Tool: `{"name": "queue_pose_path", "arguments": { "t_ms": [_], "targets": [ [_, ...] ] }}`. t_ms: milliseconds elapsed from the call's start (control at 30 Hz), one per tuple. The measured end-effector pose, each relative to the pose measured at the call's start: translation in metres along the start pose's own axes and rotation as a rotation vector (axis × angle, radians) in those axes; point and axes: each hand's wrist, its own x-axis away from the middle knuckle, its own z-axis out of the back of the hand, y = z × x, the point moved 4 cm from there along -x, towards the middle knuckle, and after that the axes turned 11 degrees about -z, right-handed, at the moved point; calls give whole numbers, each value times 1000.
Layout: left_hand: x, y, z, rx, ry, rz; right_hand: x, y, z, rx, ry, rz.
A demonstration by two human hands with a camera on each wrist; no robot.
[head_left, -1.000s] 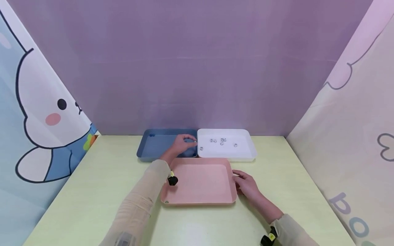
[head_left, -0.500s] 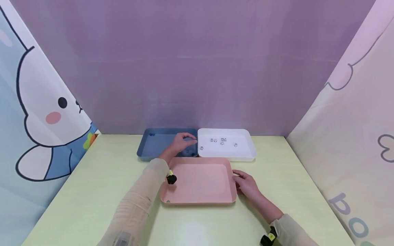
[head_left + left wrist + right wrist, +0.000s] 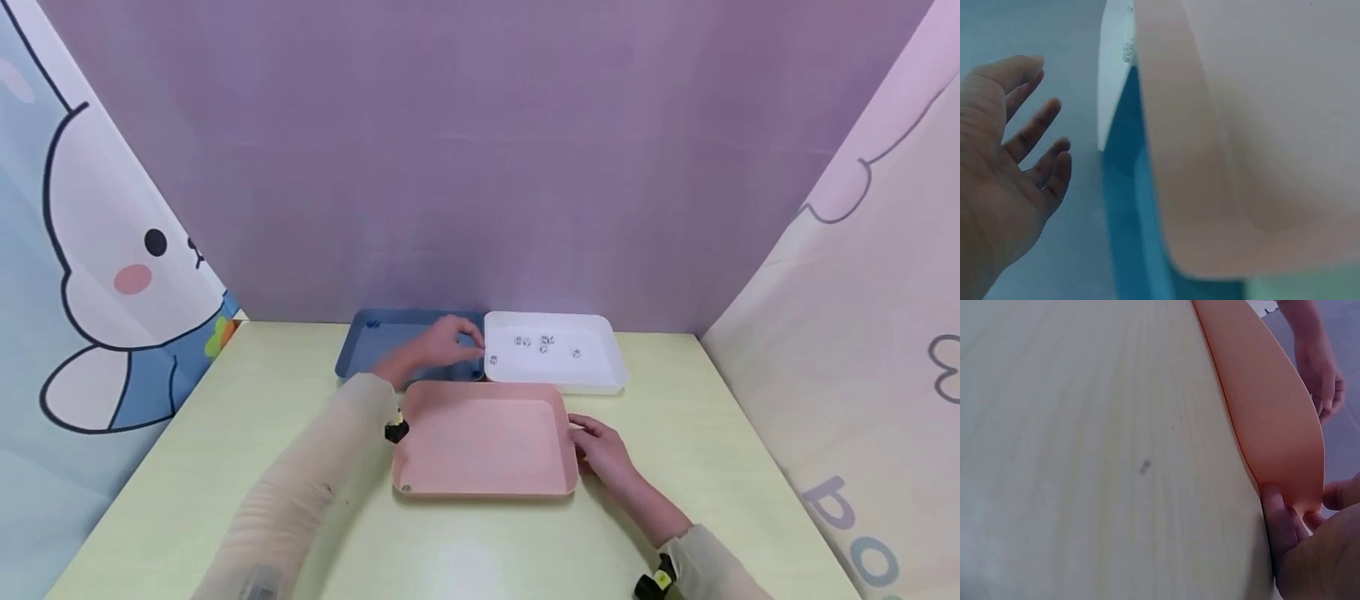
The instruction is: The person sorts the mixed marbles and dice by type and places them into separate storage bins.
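Observation:
In the head view my left hand (image 3: pixel 444 342) hovers over the right side of the blue tray (image 3: pixel 348 354), its fingertips near the rim shared with the white tray (image 3: pixel 611 367). The left wrist view shows this hand (image 3: pixel 1016 150) with loosely bent fingers and nothing visible in them. My right hand (image 3: pixel 606 454) holds the right edge of the pink tray (image 3: pixel 487 437). From the right wrist, its fingers (image 3: pixel 1275 503) show against the outside of the tray's wall (image 3: pixel 1266 406), with another digit at the rim.
Several small white dice (image 3: pixel 543 342) lie in the white tray. A couple of dark blue pieces (image 3: pixel 373 324) sit at the blue tray's back left. One small greenish piece (image 3: pixel 406 488) lies in the pink tray's near-left corner. A purple backdrop (image 3: pixel 480 167) rises behind the table (image 3: pixel 660 392).
My left forearm has swung to the left and the wrist has moved up a little, while the fingertips stay near the shared rim. My right hand keeps its place on the pink tray.

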Motion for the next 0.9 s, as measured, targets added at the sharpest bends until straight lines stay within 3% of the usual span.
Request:
{"name": "queue_pose_path", "arguments": {
  "t_ms": [133,500,733,900],
  "targets": [
    [7,22,7,-74,-111,-29,-1,-1,-1,-9,-16,3],
    [34,58,2,-290,-382,-69,-1,0,2,-25,-32,6],
    [56,87,-15,-459,-611,-93,-1,0,2,-21,-39,-6],
    [76,94,-31,-466,-753,-21,-2,0,1,-14,-44,-9]
  ]
}}
